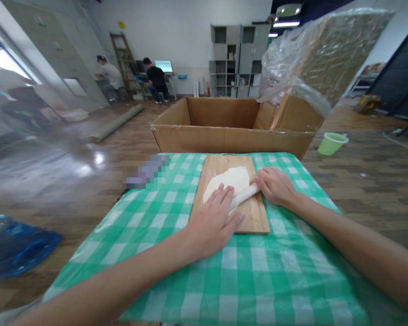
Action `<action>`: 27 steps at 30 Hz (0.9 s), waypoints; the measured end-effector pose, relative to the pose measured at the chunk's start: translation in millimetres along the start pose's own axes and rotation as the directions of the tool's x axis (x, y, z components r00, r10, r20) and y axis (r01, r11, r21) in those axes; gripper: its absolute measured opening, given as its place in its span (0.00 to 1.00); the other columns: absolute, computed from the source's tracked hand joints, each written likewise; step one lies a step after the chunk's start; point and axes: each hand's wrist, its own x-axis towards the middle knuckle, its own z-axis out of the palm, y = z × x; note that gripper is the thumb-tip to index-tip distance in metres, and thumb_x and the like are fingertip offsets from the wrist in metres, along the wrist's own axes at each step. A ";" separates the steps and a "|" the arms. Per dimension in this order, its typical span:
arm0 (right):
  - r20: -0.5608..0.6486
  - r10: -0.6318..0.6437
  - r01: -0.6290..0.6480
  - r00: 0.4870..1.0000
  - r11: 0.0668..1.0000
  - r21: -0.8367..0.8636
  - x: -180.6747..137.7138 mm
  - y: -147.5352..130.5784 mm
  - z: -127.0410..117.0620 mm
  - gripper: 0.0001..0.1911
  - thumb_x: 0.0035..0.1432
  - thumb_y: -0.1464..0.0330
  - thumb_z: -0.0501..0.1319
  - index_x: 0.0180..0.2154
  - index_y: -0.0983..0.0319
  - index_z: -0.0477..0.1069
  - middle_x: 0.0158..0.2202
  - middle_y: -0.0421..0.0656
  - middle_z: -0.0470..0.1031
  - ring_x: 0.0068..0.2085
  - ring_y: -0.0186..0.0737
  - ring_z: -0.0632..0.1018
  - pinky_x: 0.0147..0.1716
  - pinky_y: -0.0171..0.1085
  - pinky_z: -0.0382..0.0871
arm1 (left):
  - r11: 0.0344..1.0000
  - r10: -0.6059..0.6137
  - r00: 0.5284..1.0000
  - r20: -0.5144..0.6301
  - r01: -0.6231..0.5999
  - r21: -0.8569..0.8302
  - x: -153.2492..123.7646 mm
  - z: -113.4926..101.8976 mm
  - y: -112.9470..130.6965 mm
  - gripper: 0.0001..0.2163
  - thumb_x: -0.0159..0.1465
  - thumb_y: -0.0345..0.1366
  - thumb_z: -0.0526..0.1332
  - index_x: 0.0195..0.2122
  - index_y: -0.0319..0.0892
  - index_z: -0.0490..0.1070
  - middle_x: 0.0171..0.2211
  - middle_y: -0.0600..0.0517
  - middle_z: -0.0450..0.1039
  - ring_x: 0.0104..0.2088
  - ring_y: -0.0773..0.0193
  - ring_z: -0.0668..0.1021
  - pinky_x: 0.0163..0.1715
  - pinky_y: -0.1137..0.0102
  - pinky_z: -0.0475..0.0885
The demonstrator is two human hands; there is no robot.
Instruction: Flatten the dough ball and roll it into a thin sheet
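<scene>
A white rolling pin lies slantwise across a flattened sheet of dough on a wooden board. My left hand rests palm down over the pin's near-left end, its fingers stretched out toward the dough and the thumb apart. That end of the pin is hidden under the palm. At the other end, my right hand has its fingers curled round the pin, just past the board's right edge. The dough is an uneven oval, partly covered by the left fingers.
A green checked cloth covers the table. Behind it stands a big open cardboard box. A pale green bucket is on the floor at right, a blue plastic bag at left. A blurred-out item lies at the table's left edge. Several people are farther back.
</scene>
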 end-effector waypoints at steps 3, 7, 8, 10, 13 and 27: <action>0.028 0.163 -0.161 0.986 0.985 -0.057 25.9 -2.3 -0.7 0.35 0.76 0.55 0.39 0.35 0.62 0.80 0.35 0.54 0.81 0.38 0.52 0.78 0.38 0.44 0.62 | 0.998 -0.068 0.998 0.008 0.068 0.001 -1.5 -3.6 -19.4 0.32 0.75 0.51 0.49 0.74 0.36 0.52 0.75 0.37 0.55 0.76 0.47 0.58 0.71 0.52 0.62; 0.104 0.351 -0.349 0.931 0.936 -0.043 61.2 1.3 5.5 0.41 0.75 0.47 0.38 0.32 0.61 0.83 0.32 0.55 0.83 0.35 0.52 0.80 0.32 0.42 0.57 | 0.988 -0.148 0.987 -0.055 0.150 0.036 -2.6 -10.4 -39.3 0.41 0.69 0.53 0.59 0.75 0.36 0.46 0.75 0.33 0.52 0.75 0.41 0.59 0.70 0.48 0.62; 0.123 0.372 -0.372 0.920 0.928 -0.024 66.4 3.4 8.4 0.43 0.74 0.45 0.37 0.30 0.61 0.82 0.31 0.55 0.82 0.35 0.52 0.80 0.32 0.42 0.57 | 0.984 -0.173 0.983 -0.069 0.175 0.032 -1.9 -12.3 -42.9 0.44 0.68 0.55 0.60 0.76 0.35 0.44 0.76 0.32 0.50 0.75 0.40 0.58 0.70 0.46 0.62; 0.148 0.416 -0.426 0.897 0.903 0.046 71.2 8.3 14.1 0.46 0.72 0.41 0.36 0.26 0.61 0.79 0.29 0.53 0.80 0.33 0.51 0.79 0.31 0.42 0.56 | 0.978 -0.209 0.974 -0.091 0.210 0.006 0.4 -15.2 -49.1 0.49 0.65 0.59 0.62 0.76 0.35 0.41 0.75 0.30 0.50 0.74 0.38 0.59 0.69 0.45 0.62; 0.159 0.462 -0.488 0.873 0.840 0.237 69.4 14.7 17.7 0.47 0.68 0.34 0.35 0.22 0.60 0.73 0.25 0.48 0.75 0.28 0.46 0.74 0.28 0.40 0.55 | 0.971 -0.239 0.959 -0.152 0.233 -0.055 5.9 -15.6 -57.2 0.49 0.64 0.58 0.65 0.75 0.39 0.42 0.69 0.32 0.64 0.69 0.38 0.68 0.65 0.45 0.67; 0.136 0.390 -0.398 0.911 0.741 0.541 71.5 22.6 26.0 0.21 0.59 0.51 0.65 0.31 0.62 0.82 0.26 0.41 0.75 0.30 0.42 0.75 0.27 0.36 0.59 | 0.897 -0.393 0.878 0.273 0.432 -0.097 73.5 -38.3 -71.7 0.22 0.50 0.60 0.71 0.28 0.45 0.78 0.27 0.50 0.80 0.29 0.55 0.80 0.25 0.67 0.62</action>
